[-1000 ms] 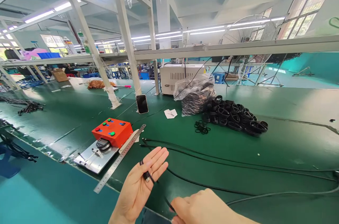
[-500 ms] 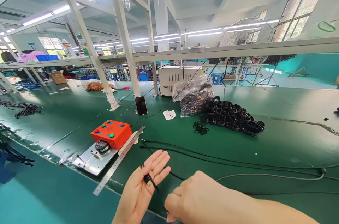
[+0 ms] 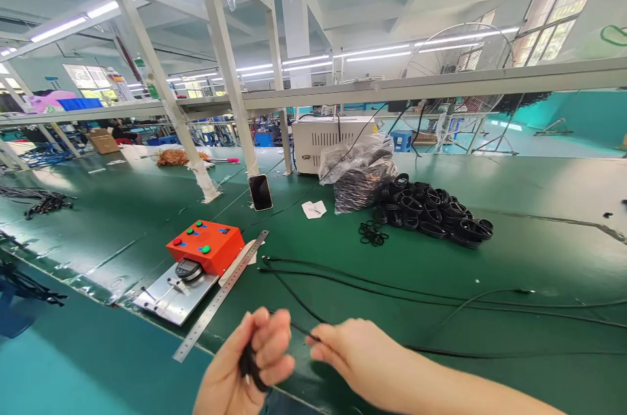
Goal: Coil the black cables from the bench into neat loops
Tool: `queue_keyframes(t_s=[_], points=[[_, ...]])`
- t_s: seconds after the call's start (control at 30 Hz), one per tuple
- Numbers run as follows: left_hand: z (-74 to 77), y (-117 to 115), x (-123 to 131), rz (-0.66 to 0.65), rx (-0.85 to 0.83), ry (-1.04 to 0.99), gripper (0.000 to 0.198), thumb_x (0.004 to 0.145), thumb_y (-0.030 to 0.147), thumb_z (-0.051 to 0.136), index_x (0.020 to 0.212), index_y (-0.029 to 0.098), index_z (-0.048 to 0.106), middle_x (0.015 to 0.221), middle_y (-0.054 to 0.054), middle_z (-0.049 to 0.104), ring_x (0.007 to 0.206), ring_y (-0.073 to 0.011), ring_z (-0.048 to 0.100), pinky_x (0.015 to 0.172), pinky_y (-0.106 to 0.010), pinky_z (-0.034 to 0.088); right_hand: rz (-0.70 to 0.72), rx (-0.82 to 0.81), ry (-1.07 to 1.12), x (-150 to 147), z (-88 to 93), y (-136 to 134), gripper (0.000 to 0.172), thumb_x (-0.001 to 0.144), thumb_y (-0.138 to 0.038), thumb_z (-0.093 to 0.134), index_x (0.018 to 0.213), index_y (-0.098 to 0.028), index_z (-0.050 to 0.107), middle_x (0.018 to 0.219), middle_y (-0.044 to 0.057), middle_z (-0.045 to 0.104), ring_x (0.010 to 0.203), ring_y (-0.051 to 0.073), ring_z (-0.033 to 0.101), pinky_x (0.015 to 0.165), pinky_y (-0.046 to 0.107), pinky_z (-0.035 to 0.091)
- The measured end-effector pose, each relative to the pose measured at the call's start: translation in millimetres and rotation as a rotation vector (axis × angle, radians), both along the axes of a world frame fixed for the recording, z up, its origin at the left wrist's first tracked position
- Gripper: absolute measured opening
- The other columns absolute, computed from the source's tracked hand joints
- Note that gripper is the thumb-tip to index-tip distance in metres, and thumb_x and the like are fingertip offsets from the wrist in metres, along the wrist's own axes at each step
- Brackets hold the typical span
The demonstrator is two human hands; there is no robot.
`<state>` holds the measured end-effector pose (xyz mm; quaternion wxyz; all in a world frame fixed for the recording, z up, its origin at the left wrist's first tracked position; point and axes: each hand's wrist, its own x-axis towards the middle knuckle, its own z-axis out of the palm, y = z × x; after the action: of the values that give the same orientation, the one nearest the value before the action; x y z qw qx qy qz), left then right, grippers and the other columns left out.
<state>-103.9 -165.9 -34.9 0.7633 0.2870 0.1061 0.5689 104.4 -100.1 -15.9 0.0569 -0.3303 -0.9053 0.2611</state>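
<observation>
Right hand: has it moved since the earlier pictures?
Yes, upward in view: the right hand now sits level with the lower end of the steel ruler, not below it.

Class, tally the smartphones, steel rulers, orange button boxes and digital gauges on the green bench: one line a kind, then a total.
Smartphones: 1
Steel rulers: 1
Orange button boxes: 1
Digital gauges: 1
Total: 4
</observation>
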Motion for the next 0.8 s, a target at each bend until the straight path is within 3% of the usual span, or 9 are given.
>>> queue_keyframes(t_s=[0.1,0.2,0.3,0.4,0.5,0.63,0.7,0.8], points=[[-3.6,6.8,-8.2,0.198,0.018,-0.011,0.049,0.103,0.031,0.016,0.147,0.018,0.035,0.151,-0.010,0.042,0.139,-0.0172,0.037,0.111,-0.031,0.038,0.059,0.220,-0.232,7.6,-27.4,-23.4,0.014,0.090,-0.031,0.054,0.099,-0.021,0.059,0.062,0.001,0.069,0.052,0.020,0.067,0.040,0.024,0.023],[-9.0,16.1,1.5,0.335,-0.109,0.082,0.052,0.101,0.019,0.024,0.152,0.012,0.019,0.148,-0.018,0.044,0.139,-0.0252,0.038,0.117,-0.046,0.028,0.094,0.478,-0.235,14.3,-44.9,-35.6,0.018,0.085,-0.032,0.062,0.097,-0.021,0.053,0.054,-0.004,0.065,0.042,0.018,0.062,0.037,0.028,0.014],[-14.1,22.9,16.4,0.508,-0.273,0.185,0.059,0.094,0.010,0.040,0.149,0.000,0.023,0.140,-0.026,0.053,0.130,-0.0315,0.050,0.114,-0.050,0.034,0.117,0.633,-0.143,18.5,-42.1,-40.3,0.015,0.086,-0.030,0.062,0.085,-0.022,0.049,0.053,-0.007,0.061,0.040,0.015,0.059,0.037,0.031,0.011],[-16.9,23.8,29.1,0.611,-0.385,0.258,0.053,0.090,0.007,0.048,0.141,-0.002,0.038,0.133,-0.027,0.060,0.124,-0.0338,0.057,0.109,-0.052,0.043,0.155,0.652,-0.115,20.3,-18.3,-38.8,0.019,0.088,-0.030,0.061,0.076,-0.021,0.048,0.060,-0.004,0.063,0.044,0.014,0.057,0.039,0.031,0.011],[-17.0,17.3,42.5,0.517,-0.425,0.296,0.035,0.092,0.013,0.051,0.126,0.006,0.060,0.131,-0.020,0.063,0.123,-0.0339,0.058,0.103,-0.051,0.049,0.197,0.585,-0.072,18.8,16.7,-24.9,0.012,0.088,-0.028,0.062,0.082,-0.020,0.054,0.073,-0.001,0.066,0.056,0.013,0.058,0.044,0.029,0.017],[-9.6,-0.4,59.2,0.194,-0.405,0.348,0.032,0.095,0.032,0.050,0.106,0.013,0.074,0.126,-0.017,0.068,0.111,-0.0341,0.067,0.088,-0.044,0.059,0.105,0.453,-0.038,9.3,53.8,13.7,0.006,0.089,-0.020,0.059,0.085,-0.023,0.062,0.081,-0.002,0.065,0.065,0.012,0.057,0.049,0.026,0.020],[-4.6,-9.0,60.0,0.067,-0.399,0.361,0.039,0.095,0.039,0.049,0.105,0.011,0.075,0.124,-0.018,0.069,0.094,-0.0305,0.074,0.073,-0.034,0.063,0.073,0.319,-0.033,2.7,59.3,31.0,0.016,0.091,-0.032,0.060,0.080,-0.022,0.065,0.080,-0.002,0.065,0.068,0.012,0.058,0.050,0.024,0.023],[-3.3,-15.3,44.7,-0.023,-0.370,0.280,0.040,0.098,0.032,0.042,0.100,0.011,0.076,0.112,-0.019,0.074,0.065,-0.0160,0.076,0.053,-0.017,0.058,0.067,0.112,-0.016,-4.2,47.2,38.3,0.032,0.094,-0.046,0.054,0.076,-0.021,0.065,0.075,-0.002,0.067,0.071,0.013,0.060,0.054,0.022,0.029]])
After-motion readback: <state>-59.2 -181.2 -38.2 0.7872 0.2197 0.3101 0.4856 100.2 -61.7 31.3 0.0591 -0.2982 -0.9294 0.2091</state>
